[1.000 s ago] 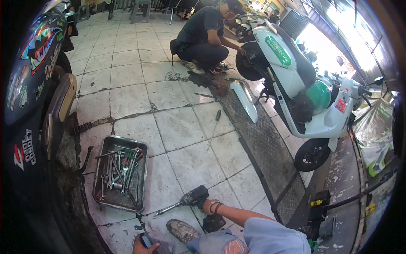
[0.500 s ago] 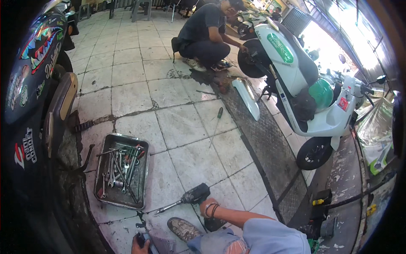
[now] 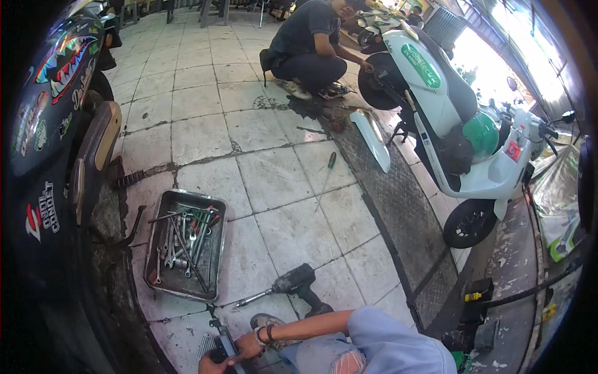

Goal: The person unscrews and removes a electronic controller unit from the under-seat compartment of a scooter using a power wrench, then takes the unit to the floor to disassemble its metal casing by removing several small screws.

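At the bottom edge, my left hand (image 3: 213,364) grips a dark part with a long grey metal bar (image 3: 227,341). My right hand (image 3: 249,345), with bands at its wrist, reaches across from the right and has its fingers closed on the same part. Beside the bar is a grey ribbed piece (image 3: 207,343); whether it belongs to the part I cannot tell. A cordless impact wrench (image 3: 293,280) with a long socket lies on the tiles in front of my right forearm, touched by neither hand. A metal tray (image 3: 219,262) of spanners and other tools stands left of it.
A screwdriver (image 3: 329,167) lies on the tiles. A person (image 3: 311,53) crouches by the rear wheel of a white scooter (image 3: 430,118); a white panel (image 3: 372,140) lies beside it. A dark motorbike (image 3: 62,137) fills the left side. A black box (image 3: 479,290) sits at right.
My right hand has left the impact wrench and swung left to the part held by my left hand. The view has shifted slightly.
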Demonstrator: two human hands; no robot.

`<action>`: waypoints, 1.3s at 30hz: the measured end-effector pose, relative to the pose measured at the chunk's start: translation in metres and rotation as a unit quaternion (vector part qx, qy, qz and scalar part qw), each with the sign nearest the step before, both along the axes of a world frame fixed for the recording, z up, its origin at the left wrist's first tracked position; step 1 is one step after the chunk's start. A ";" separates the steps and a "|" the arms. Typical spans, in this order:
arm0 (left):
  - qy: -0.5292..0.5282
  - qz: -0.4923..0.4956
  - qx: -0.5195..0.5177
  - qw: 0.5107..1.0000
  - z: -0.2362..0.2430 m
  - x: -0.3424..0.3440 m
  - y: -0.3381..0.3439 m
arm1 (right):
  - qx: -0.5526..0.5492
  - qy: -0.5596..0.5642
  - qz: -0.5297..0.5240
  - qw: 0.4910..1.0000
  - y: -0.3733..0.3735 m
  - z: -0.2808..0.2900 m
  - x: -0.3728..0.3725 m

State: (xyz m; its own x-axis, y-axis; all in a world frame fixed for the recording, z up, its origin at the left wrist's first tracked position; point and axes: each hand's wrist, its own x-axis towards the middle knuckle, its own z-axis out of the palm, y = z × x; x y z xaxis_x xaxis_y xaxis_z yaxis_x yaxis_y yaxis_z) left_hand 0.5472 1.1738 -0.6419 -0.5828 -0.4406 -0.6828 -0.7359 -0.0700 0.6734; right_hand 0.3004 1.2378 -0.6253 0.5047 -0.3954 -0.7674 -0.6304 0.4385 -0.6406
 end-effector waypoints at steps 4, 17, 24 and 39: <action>0.014 0.017 0.010 1.000 -0.002 0.019 0.000 | -0.001 -0.066 -0.102 0.993 0.001 0.011 0.019; 0.088 0.196 0.056 0.975 0.067 -0.029 -0.048 | -0.229 -0.069 -0.020 0.971 0.003 0.025 -0.060; 0.288 0.175 0.112 0.935 0.138 -0.073 -0.075 | 0.043 -0.408 -0.490 0.769 -0.028 0.059 -0.092; 0.298 0.189 0.144 0.924 0.146 -0.061 -0.060 | 0.091 -0.378 -0.558 0.733 -0.024 0.052 -0.077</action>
